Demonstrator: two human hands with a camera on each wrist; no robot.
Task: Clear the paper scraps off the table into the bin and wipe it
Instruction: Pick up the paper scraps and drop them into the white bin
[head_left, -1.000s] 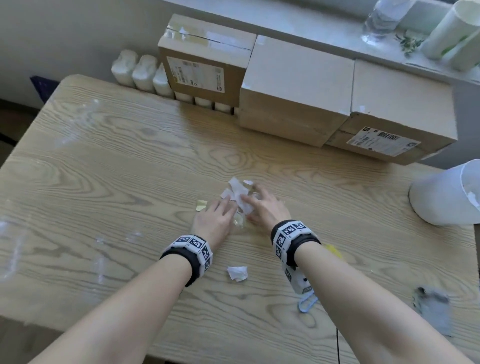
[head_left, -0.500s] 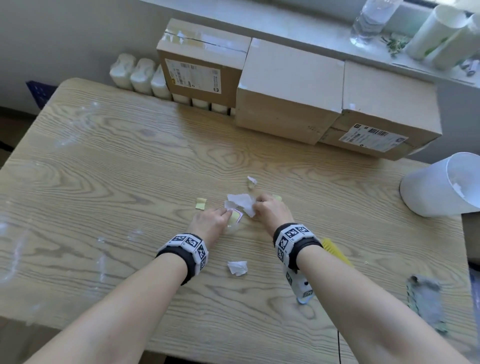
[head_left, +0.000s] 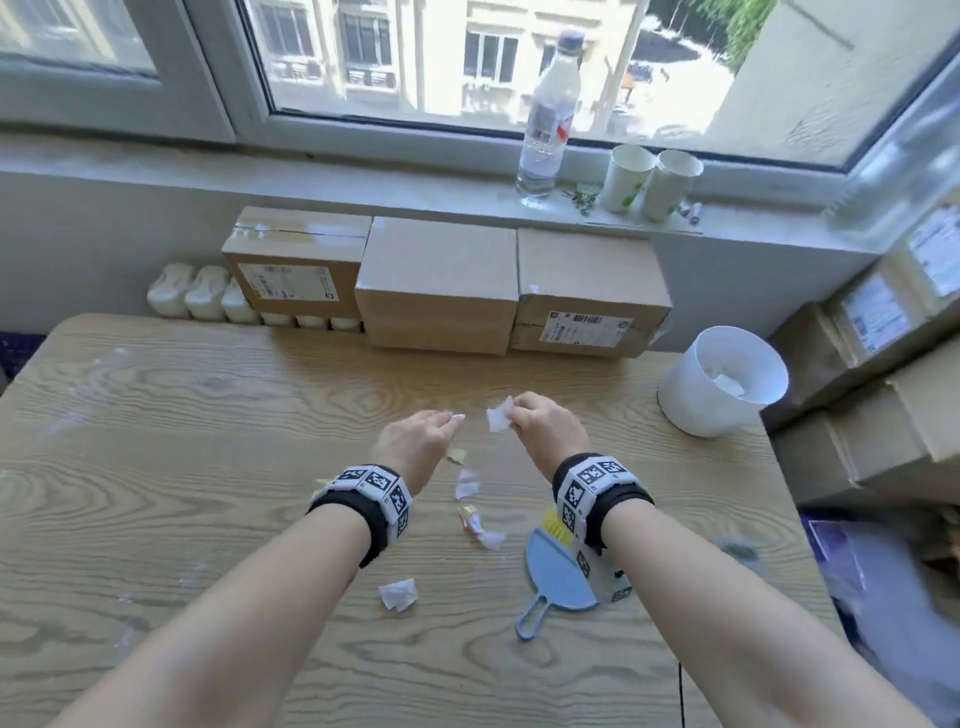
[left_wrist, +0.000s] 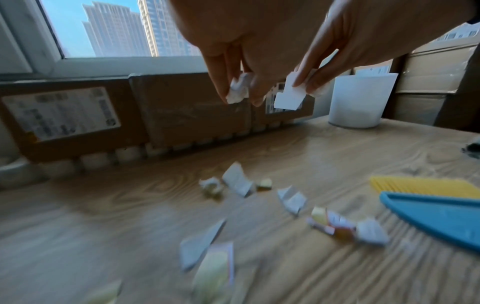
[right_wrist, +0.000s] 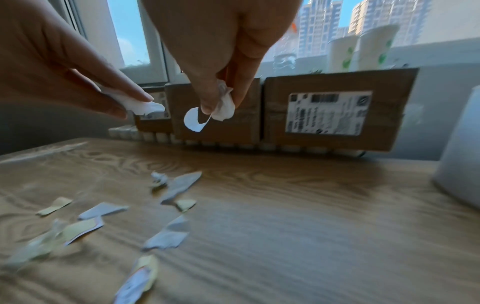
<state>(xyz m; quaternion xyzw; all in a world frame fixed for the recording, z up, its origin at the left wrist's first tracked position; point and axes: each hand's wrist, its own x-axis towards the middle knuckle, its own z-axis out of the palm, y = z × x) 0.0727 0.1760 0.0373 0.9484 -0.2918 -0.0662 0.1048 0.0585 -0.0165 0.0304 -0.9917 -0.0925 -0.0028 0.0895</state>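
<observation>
My left hand (head_left: 451, 419) hovers above the wooden table (head_left: 156, 467) and pinches a small crumpled white scrap (left_wrist: 237, 88). Close to its right, my right hand (head_left: 513, 414) pinches another white paper scrap (head_left: 498, 415), which hangs from thumb and fingers (right_wrist: 223, 102). Both hands are raised over the table's middle. Below them lie several loose scraps: a yellow one (head_left: 457, 456), a white one (head_left: 466, 483), a coloured wrapper (head_left: 470, 519) and a crumpled white piece (head_left: 397, 595). The white bin (head_left: 722, 379) stands at the table's far right with paper inside.
A blue dustpan (head_left: 556, 577) and yellow brush (head_left: 556, 522) lie under my right wrist. A grey cloth (head_left: 737, 551) sits near the right edge. Cardboard boxes (head_left: 436, 286) line the table's back; more boxes (head_left: 883, 415) are stacked at the right.
Both hands have lifted off the table, each carrying a scrap, and have moved slightly apart. The head view has tilted up toward the window.
</observation>
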